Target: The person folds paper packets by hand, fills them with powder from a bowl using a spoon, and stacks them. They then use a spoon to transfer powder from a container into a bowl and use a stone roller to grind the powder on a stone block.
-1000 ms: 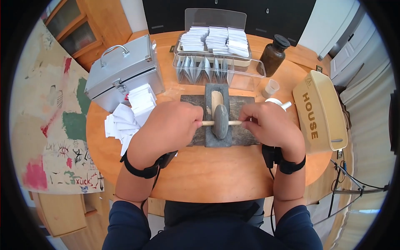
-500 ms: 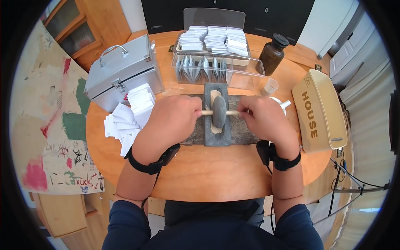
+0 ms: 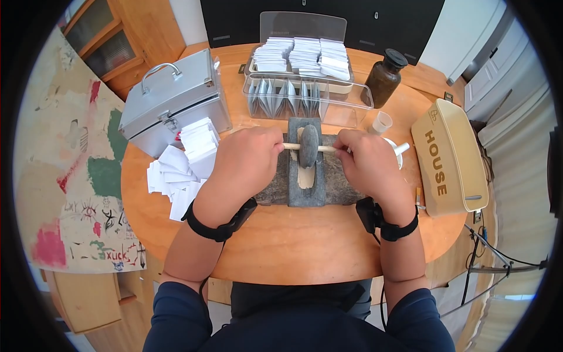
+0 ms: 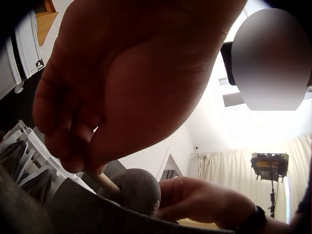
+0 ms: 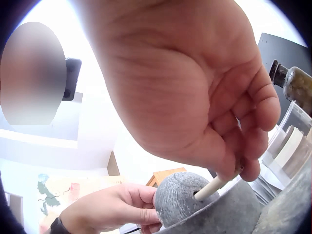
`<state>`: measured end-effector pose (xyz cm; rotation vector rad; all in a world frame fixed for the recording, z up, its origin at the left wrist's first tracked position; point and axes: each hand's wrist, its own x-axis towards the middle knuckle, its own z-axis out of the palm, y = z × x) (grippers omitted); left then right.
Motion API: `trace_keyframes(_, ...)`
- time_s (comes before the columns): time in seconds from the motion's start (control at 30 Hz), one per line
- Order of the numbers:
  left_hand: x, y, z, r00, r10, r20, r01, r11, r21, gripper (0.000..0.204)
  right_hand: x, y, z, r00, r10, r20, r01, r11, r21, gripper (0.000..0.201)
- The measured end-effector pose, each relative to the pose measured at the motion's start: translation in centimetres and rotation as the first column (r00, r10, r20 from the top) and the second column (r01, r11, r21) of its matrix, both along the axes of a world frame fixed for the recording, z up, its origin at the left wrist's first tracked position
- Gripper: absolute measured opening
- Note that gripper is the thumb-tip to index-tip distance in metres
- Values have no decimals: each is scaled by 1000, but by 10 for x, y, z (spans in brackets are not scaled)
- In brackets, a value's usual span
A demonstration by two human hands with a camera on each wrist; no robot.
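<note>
A grey stone grinding wheel [image 3: 308,146] stands upright in a narrow grey stone trough [image 3: 293,196]. Pale powder [image 3: 305,178] lies along the trough's hollow on the near side of the wheel. Through the wheel's centre runs a light wooden axle [image 3: 291,146]. My left hand [image 3: 246,161] pinches its left end between thumb and fingers. At the other end, my right hand [image 3: 373,164] pinches it the same way. In the right wrist view the axle [image 5: 214,187] enters the wheel's hole [image 5: 197,195], with the fingertips close to its end.
Under the trough lies a dark board [image 3: 340,186]. Left stand a silver case [image 3: 176,97] and white paper packets [image 3: 199,144]. Behind are clear boxes [image 3: 346,114] and a brown bottle [image 3: 384,76]. A small cup [image 3: 382,122], a white vessel [image 3: 400,150] and a beige bin [image 3: 443,158] sit right.
Both hands have rolled the wheel away from the body along the trough, toward its far end. More of the powder now shows on the near side.
</note>
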<state>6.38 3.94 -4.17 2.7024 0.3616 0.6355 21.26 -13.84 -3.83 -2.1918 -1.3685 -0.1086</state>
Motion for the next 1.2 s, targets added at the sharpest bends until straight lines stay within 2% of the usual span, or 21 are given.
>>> trace_keyframes(0.03,-1,0,1,1000,-16,-20,16,1000,-13,9,-1,-1,2,1000,0,0,0,1000,0,2)
trace_keyframes(0.1,-5,0,7,999,-34,-40,33,999,-26,9,-4,-4,11,1000,1,-26,-5,988,-153,1)
trace_keyframes(0.13,-9,-2,13,990,-73,-118,72,997,-12,10,-5,-8,14,1000,1,-26,-5,988,-153,1)
trace_keyframes(0.17,-13,-3,19,975,-110,-195,112,994,-1,10,-4,-12,18,995,70,-72,-81,983,-164,1)
trace_keyframes(0.2,-17,-4,22,975,-110,-194,112,994,-1,10,-4,-16,21,983,139,-117,-158,972,-172,1)
trace_keyframes(0.27,-23,-6,27,953,-184,-240,189,982,-2,11,-7,-19,28,978,159,-137,-183,967,-177,1)
trace_keyframes(0.37,-24,-8,29,948,-180,-261,193,981,24,10,-7,-19,28,978,168,-120,-189,964,-187,2)
trace_keyframes(0.43,-17,-7,23,964,-133,-232,139,990,8,10,-8,-16,23,984,159,-84,-173,966,-190,2)
trace_keyframes(0.5,-11,-4,12,976,-85,-201,85,996,-7,9,-6,-9,13,999,51,-15,-53,982,-179,4)
trace_keyframes(0.53,-7,-1,5,989,-51,-138,54,998,17,9,-5,-6,9,999,51,-12,-53,983,-178,4)
trace_keyframes(0.6,-4,-1,2,997,-21,-72,24,999,40,8,-5,-1,2,1000,-23,-6,23,999,-28,5)
trace_keyframes(0.7,-6,-1,4,998,-25,-57,28,998,57,9,-8,-2,8,1000,-30,4,31,995,-92,3)
trace_keyframes(0.73,-9,-2,9,990,-53,-128,60,997,54,9,-8,-4,10,999,-34,3,34,995,-92,3)
trace_keyframes(0.8,-14,-3,19,977,-83,-196,95,994,51,10,-10,-12,17,996,80,-38,-84,990,-117,3)
trace_keyframes(0.9,-22,-7,28,949,-157,-273,165,986,5,10,-13,-20,30,984,133,-117,-154,968,-197,1)
trace_keyframes(1.0,-20,-8,26,951,-179,-254,188,982,12,10,-13,-18,26,992,115,-53,-124,970,-208,1)
trace_keyframes(1.03,-17,-7,22,968,-128,-214,134,991,10,9,-11,-16,21,993,101,-54,-110,972,-207,1)
trace_keyframes(1.07,-13,-6,17,982,-75,-172,78,997,6,9,-8,-12,13,996,78,-31,-82,982,-169,1)
trace_keyframes(1.1,-9,-5,11,982,-87,-169,89,996,6,9,-5,-9,8,999,54,-8,-55,990,-130,1)
trace_keyframes(1.17,-3,0,1,999,-36,-36,37,999,27,9,-3,-4,4,999,36,-6,-36,996,-87,1)
trace_keyframes(1.2,-3,1,2,998,-43,-37,44,999,28,9,-3,-4,3,1000,28,-7,-29,999,-43,2)
